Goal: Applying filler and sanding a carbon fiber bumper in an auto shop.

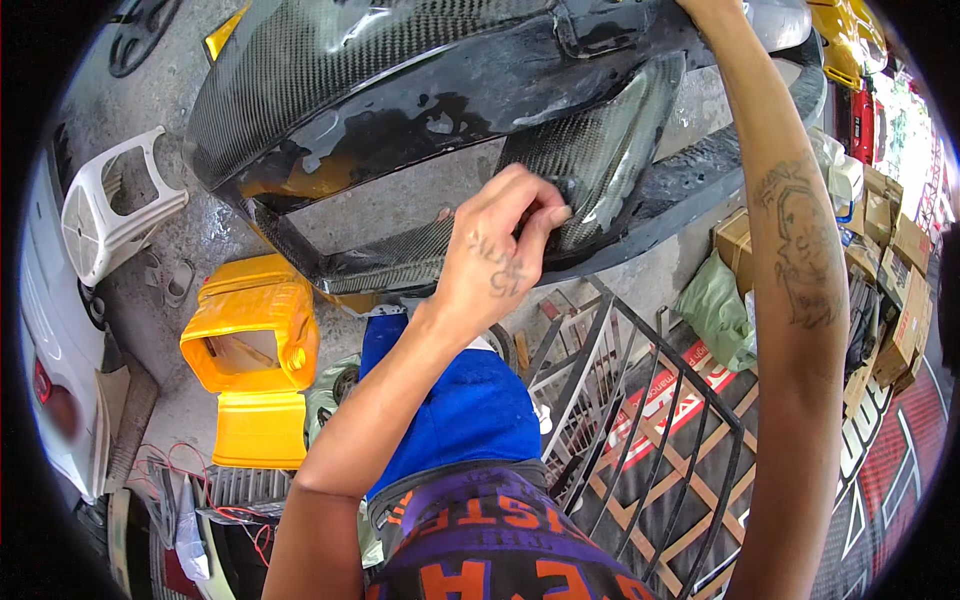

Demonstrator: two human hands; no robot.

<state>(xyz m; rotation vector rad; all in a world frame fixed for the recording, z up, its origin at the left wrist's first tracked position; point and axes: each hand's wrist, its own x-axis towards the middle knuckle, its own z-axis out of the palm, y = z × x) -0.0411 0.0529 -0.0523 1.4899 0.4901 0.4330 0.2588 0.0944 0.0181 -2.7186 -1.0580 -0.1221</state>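
A large car bumper (440, 115) of woven carbon fibre, black and wet-looking in places, spans the upper part of the view. My left hand (500, 235) is closed, thumb and fingers pinched together against the carbon-weave panel (610, 140) beside the bumper's opening. Something small and dark seems to show at the fingertips, too hidden to name. Stretched far forward, my right arm reaches the bumper's upper edge. My right hand (712, 8) touches it there, its fingers cut off by the top of the picture.
A yellow cut-open plastic jug (250, 345) and a white plastic stool (115, 205) stand at left, near a white car (65, 350). Below right lies a black metal frame (690, 400). Cardboard boxes (905, 300) and a green sack (715, 310) sit at right.
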